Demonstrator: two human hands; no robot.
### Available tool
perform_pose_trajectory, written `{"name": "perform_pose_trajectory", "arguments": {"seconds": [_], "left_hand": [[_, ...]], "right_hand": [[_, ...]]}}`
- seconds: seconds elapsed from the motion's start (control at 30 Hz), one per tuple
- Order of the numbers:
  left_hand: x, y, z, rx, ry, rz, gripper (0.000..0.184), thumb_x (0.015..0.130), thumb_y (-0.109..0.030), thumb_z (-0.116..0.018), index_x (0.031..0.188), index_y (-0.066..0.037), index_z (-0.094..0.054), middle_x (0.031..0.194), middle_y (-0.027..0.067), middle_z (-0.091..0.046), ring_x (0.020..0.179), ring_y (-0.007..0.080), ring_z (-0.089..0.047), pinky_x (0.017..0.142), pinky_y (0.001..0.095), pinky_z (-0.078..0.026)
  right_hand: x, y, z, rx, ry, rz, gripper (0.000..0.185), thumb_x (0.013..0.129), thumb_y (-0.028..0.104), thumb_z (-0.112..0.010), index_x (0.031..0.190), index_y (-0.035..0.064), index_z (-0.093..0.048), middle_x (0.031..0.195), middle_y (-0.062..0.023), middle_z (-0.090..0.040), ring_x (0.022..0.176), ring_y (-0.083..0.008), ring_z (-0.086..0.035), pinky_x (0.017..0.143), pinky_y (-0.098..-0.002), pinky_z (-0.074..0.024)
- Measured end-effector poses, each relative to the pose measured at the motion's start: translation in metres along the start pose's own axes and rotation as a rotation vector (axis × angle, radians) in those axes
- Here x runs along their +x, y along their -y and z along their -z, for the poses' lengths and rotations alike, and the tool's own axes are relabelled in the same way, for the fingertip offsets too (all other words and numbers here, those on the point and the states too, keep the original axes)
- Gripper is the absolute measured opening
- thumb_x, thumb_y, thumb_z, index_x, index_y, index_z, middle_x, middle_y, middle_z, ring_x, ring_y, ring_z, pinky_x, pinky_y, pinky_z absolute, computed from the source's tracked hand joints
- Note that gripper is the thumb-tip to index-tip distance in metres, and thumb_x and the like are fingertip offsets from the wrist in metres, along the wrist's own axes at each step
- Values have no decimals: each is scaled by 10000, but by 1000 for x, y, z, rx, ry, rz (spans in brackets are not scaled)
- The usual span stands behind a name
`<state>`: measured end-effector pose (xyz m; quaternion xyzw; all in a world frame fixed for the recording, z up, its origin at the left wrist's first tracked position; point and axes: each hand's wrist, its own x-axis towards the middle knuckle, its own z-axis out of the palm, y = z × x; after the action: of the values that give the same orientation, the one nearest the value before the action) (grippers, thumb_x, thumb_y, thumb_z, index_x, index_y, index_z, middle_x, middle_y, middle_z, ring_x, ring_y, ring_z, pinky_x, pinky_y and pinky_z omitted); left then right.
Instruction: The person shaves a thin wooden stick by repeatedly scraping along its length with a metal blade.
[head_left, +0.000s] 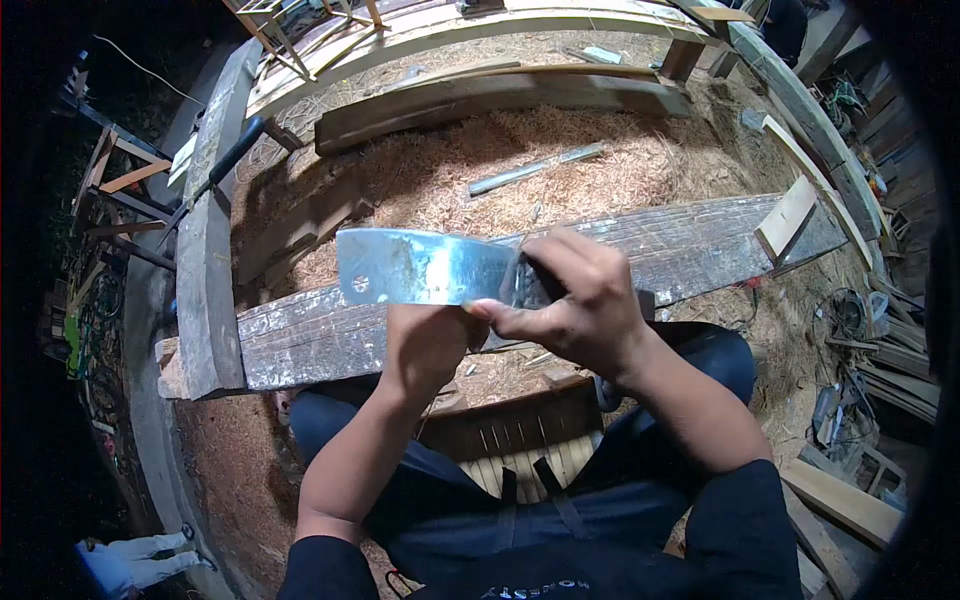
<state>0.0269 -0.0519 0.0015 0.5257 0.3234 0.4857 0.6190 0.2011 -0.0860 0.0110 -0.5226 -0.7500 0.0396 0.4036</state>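
Note:
My right hand (585, 295) is closed around the dark end of a shiny metal blade (400, 268). The blade has a rounded far end and a small hole near it, and it points left. My right thumb presses near the blade's lower edge. My left hand (432, 338) is just below and behind the blade. It looks closed, but the blade covers most of its fingers, and what it grips is hidden. Under both hands a weathered, paint-spotted plank (310, 335) lies across in front of my knees.
Wood shavings (640, 160) cover the ground. A loose strip (535, 170) lies beyond the plank, and a long beam (460, 105) farther back. A black-handled tool (238, 155) rests on the left beam (205, 290). A wood offcut (788, 218) sits at the plank's right end. Another person's legs (150, 560) show lower left.

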Motion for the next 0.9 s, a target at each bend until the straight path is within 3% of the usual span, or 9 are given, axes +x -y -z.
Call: {"name": "perform_pose_trajectory", "arguments": {"seconds": [0.1, 0.13, 0.23, 0.3, 0.47, 0.57, 0.63, 0.73, 0.9], "left_hand": [[4, -4, 9, 195, 52, 302, 209, 923, -168, -679, 938, 31, -617, 702, 56, -602, 498, 91, -530, 403, 233, -377], [3, -3, 7, 133, 61, 216, 202, 918, -161, -692, 919, 28, -621, 692, 56, -606, 492, 91, -526, 401, 231, -376], [-3, -2, -2, -68, -80, 106, 204, 908, -106, -703, 762, 17, -634, 622, 46, -603, 457, 84, -504, 396, 228, -362], [5, -9, 5, 101, 12, 287, 128, 904, -43, -706, 795, 14, -671, 654, 41, -625, 485, 82, -532, 412, 241, -392], [-2, 6, 3, -49, 6, -13, 190, 911, -119, -700, 810, 26, -632, 660, 45, -612, 492, 80, -521, 400, 225, -367], [1, -4, 7, 101, 40, 150, 202, 908, -22, -676, 714, 21, -643, 627, 31, -607, 512, 87, -542, 433, 249, -399], [1, -1, 7, -172, -12, 154, 241, 918, -12, -644, 680, 25, -631, 620, 19, -597, 525, 84, -545, 437, 250, -388], [0, 3, 13, 197, 145, -97, 217, 918, -12, -639, 706, 32, -629, 628, 27, -597, 522, 91, -541, 436, 256, -387], [0, 1, 5, 115, 75, -124, 141, 914, -8, -671, 783, 42, -689, 700, 59, -661, 506, 62, -517, 437, 219, -383]], "right_hand": [[7, -6, 6, -66, -8, -14, 542, 795, 507, -795, 866, -14, -661, 726, -96, -609, 670, -232, -657, 535, -350, -556], [6, -10, 1, -139, -24, 164, 534, 791, 509, -799, 860, -4, -667, 747, -96, -622, 670, -235, -657, 535, -349, -554], [0, 0, 3, 4, 61, -59, 515, 800, 492, -791, 874, -2, -671, 779, -95, -627, 674, -238, -654, 541, -342, -552], [5, -10, 3, -123, -29, 137, 537, 795, 512, -792, 859, -7, -667, 758, -103, -619, 662, -236, -651, 535, -344, -546], [3, 2, 4, -30, 18, 9, 559, 766, 507, -824, 832, -22, -658, 744, -109, -621, 632, -233, -649, 542, -342, -548], [6, -5, 3, -92, -32, 100, 570, 758, 515, -829, 827, -23, -652, 747, -110, -620, 631, -233, -650, 552, -346, -552], [2, 3, 4, -29, -7, -8, 561, 765, 509, -825, 832, -21, -651, 750, -112, -620, 640, -235, -652, 551, -349, -550], [5, -1, 5, -84, -2, 26, 568, 765, 513, -820, 833, -25, -649, 751, -115, -621, 647, -240, -654, 552, -348, -552], [-1, -9, -5, -106, 15, 27, 571, 812, 537, -775, 829, -24, -667, 755, -106, -640, 629, -223, -664, 561, -340, -571]]}}
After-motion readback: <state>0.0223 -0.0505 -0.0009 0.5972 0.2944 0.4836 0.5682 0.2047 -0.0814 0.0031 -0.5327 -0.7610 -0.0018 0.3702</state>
